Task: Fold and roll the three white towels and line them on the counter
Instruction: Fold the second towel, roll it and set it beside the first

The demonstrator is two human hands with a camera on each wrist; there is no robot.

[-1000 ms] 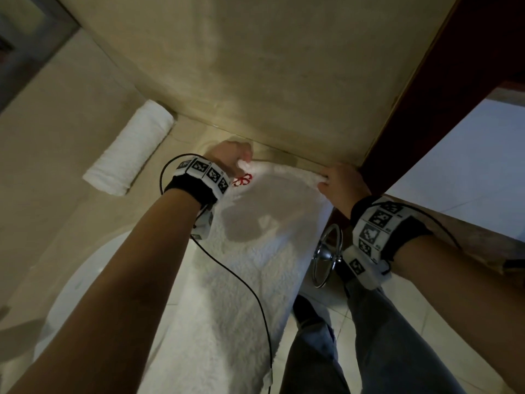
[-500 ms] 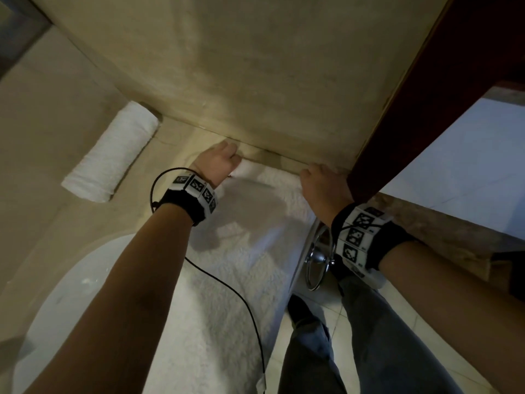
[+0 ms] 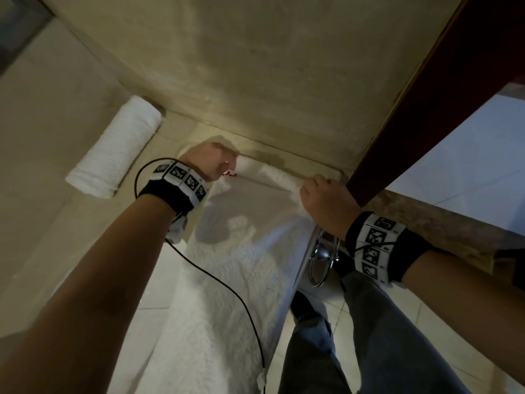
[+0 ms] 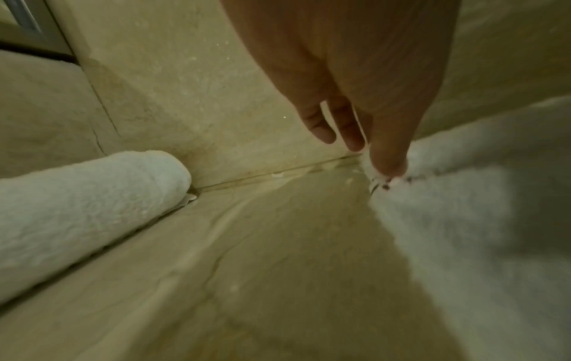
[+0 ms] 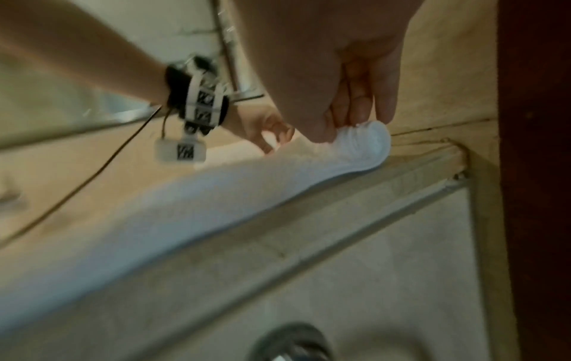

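Observation:
A long white towel [image 3: 227, 280] lies flat on the beige counter [image 3: 56, 223], its far edge near the wall and its near end hanging off the front. My left hand [image 3: 211, 163] pinches the towel's far left corner [image 4: 383, 175], by a small red mark. My right hand [image 3: 321, 200] pinches the far right corner [image 5: 367, 144] and starts to curl it over. A rolled white towel [image 3: 116, 149] lies at the back left against the wall [image 4: 77, 207].
A beige stone wall [image 3: 255, 66] rises right behind the towel. A dark wooden door frame [image 3: 426, 95] stands at the right. A chrome ring [image 3: 324, 257] hangs below the counter's right edge. A black cable [image 3: 221, 280] trails over the towel.
Both hands stayed on the towel's far corners, pushing to the wall and then drawing back slightly. The far edge now bunches up under the fingers.

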